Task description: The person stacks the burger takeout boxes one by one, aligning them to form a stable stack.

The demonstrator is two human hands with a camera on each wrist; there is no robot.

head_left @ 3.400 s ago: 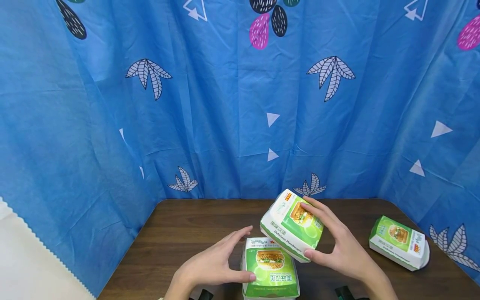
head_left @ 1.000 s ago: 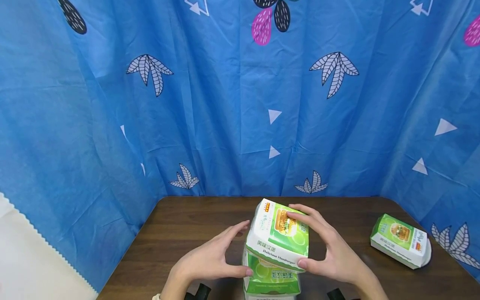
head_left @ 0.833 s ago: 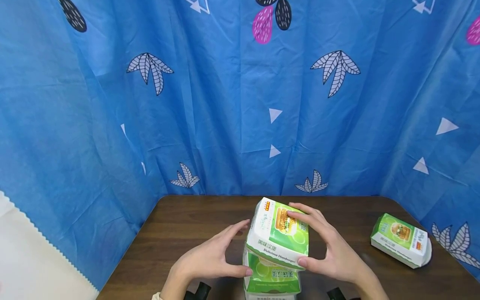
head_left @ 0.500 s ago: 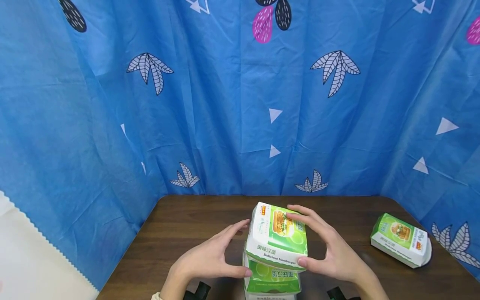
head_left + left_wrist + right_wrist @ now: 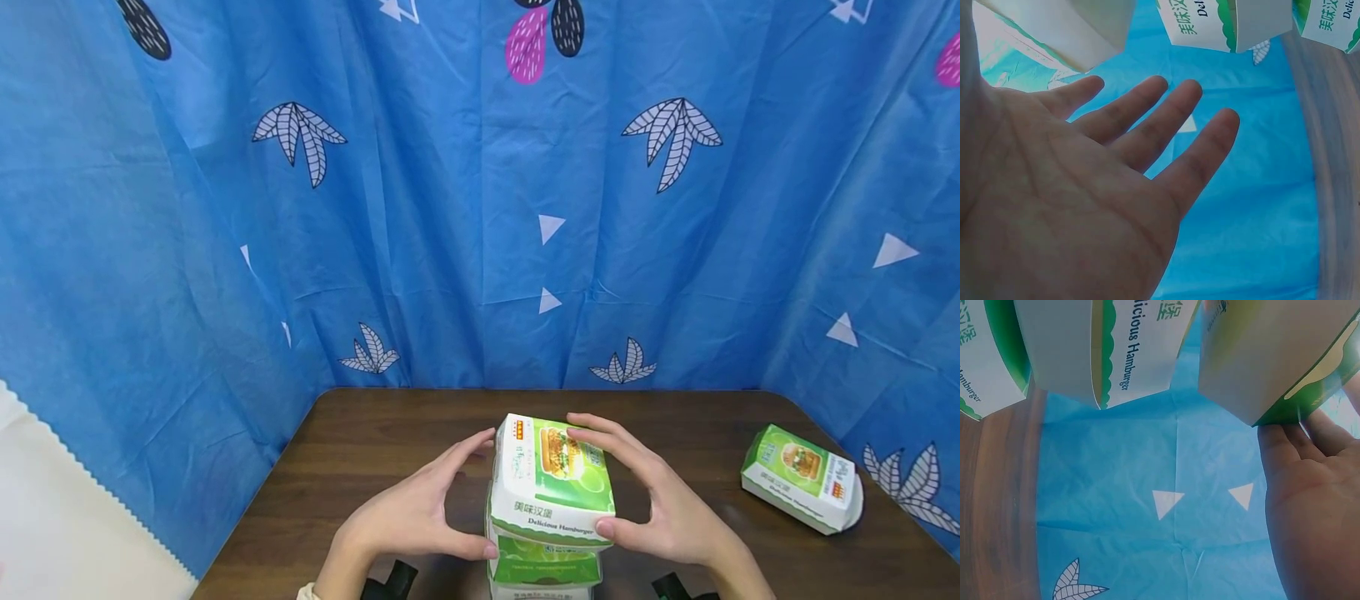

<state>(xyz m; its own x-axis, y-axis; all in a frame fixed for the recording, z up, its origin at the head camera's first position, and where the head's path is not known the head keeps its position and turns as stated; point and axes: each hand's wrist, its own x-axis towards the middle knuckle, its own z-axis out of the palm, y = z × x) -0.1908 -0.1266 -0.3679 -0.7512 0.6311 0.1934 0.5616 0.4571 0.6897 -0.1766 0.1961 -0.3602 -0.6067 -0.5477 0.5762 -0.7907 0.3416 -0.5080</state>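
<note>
My right hand (image 5: pixel 667 508) grips a green-and-white hamburger box (image 5: pixel 555 475) by its right side, thumb at the near corner and fingers over the far edge. This box is tilted just above a second hamburger box (image 5: pixel 546 565); whether they touch I cannot tell. In the right wrist view a third box (image 5: pixel 997 356) lies under the second box (image 5: pixel 1135 350), nearest the table. My left hand (image 5: pixel 412 508) is spread at the stack's left side, its thumb tip by the second box. The left wrist view shows its fingers (image 5: pixel 1194 159) extended and apart from the held box (image 5: pixel 1079 31).
Another hamburger box (image 5: pixel 801 479) lies on the right side of the brown wooden table (image 5: pixel 360 433). A blue patterned curtain (image 5: pixel 450 208) hangs behind and along the sides. Black wrist mounts (image 5: pixel 390 579) show at the bottom edge.
My right hand has brought the held box left and down over the stack, and its tilt has lessened. The left hand stays beside the stack, only slightly shifted. The far-right box has not been moved.
</note>
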